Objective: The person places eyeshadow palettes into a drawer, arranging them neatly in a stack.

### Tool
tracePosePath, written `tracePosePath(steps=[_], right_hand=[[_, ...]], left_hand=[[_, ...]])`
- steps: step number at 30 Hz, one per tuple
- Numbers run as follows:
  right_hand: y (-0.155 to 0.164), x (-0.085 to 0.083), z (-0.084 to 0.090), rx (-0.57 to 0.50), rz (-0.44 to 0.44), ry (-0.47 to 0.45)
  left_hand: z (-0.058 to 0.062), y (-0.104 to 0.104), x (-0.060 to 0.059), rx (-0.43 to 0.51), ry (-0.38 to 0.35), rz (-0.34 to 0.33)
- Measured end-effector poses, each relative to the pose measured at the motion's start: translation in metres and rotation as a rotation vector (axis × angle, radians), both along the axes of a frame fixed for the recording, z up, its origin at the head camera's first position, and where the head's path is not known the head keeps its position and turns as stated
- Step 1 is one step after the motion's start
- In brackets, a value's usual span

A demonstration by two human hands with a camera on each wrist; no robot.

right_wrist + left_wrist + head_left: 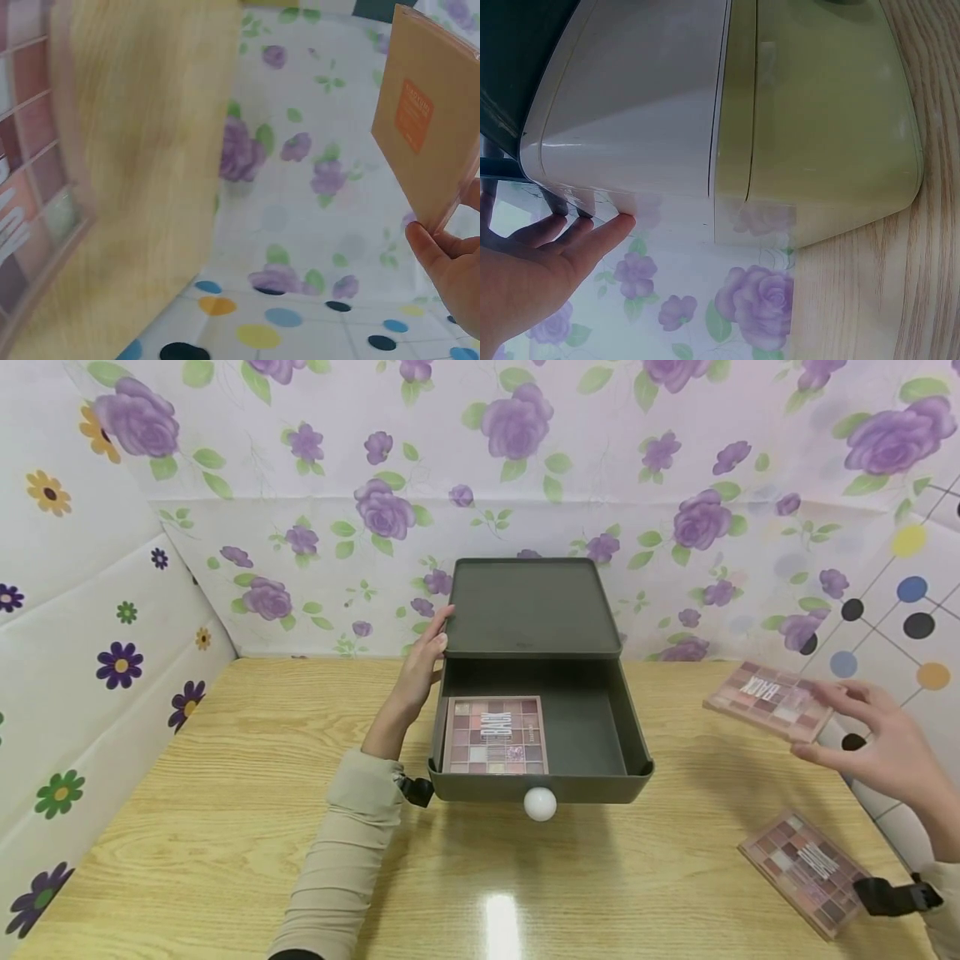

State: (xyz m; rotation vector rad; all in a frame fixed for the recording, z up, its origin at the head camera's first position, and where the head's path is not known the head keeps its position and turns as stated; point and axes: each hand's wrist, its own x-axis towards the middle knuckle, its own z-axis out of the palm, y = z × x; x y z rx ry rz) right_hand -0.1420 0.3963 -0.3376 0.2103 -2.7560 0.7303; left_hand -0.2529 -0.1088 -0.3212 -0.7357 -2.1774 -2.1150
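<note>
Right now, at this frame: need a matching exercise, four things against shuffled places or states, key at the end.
Things
1. Left hand
2. Knob
3. Right hand
4. Drawer

Places or states
A. Pulled open, with the stored palette lying in its left part
B. Pinching the raised palette above the table
C. At the left side of the dark-topped unit
D. White and round, mid-front on the drawer

Pairs: 1-C, 2-D, 3-B, 4-A
</note>
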Motion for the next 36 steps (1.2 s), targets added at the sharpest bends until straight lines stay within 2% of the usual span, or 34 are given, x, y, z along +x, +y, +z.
tracePosePath(steps=[16, 28, 36], right_hand=[[-0.026, 0.007, 0.026, -0.064, 0.083, 0.13], [-0.056, 0.008, 0.044, -0.03, 0.282, 0.307], [-0.074, 0.008, 0.055, -0.079, 0.416, 0.312]], left_hand=[[0.0, 0.0, 0.0, 0.003, 0.0, 0.0], [0.0, 0.001, 0.0, 0.01, 0.005, -0.003], [0.0, 0.0, 0.0, 0.013, 0.007, -0.004]])
